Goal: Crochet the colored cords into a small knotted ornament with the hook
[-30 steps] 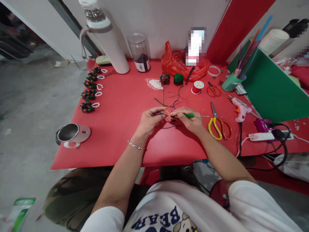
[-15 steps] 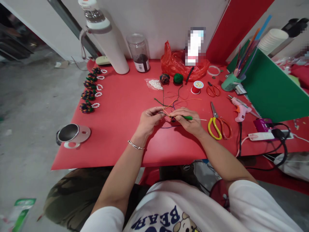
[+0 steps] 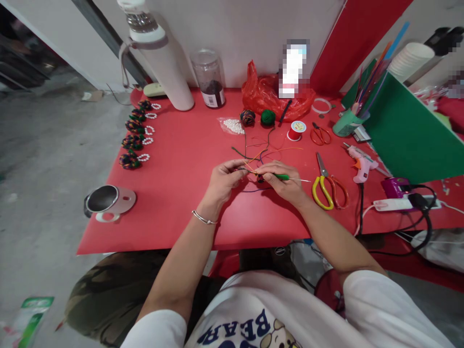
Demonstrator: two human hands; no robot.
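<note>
My right hand (image 3: 282,180) is closed on a green-handled crochet hook (image 3: 282,177), whose thin metal end sticks out to the right. Between both hands is a small dark piece of yarn work (image 3: 259,178), partly covered by the fingers. My left hand (image 3: 228,178) pinches dark yarn at its left side, fingertips close to the right hand's. Loose strands of orange, green and blue yarn (image 3: 261,157) trail across the table just beyond. A multicoloured yarn ball (image 3: 247,117) and a green yarn ball (image 3: 268,118) lie farther back, beside a bag of white beads (image 3: 233,126).
Yellow-and-red scissors (image 3: 328,186), small red snips (image 3: 320,134), a red thread spool (image 3: 297,130) and a pink glue gun (image 3: 362,163) lie to the right. Several beaded yarn pieces (image 3: 132,142) line the left edge, above a mug (image 3: 111,200). A tall bottle (image 3: 163,67) stands behind.
Almost nothing differs. Both hands keep the same place and hold, and the view has shifted very slightly.
</note>
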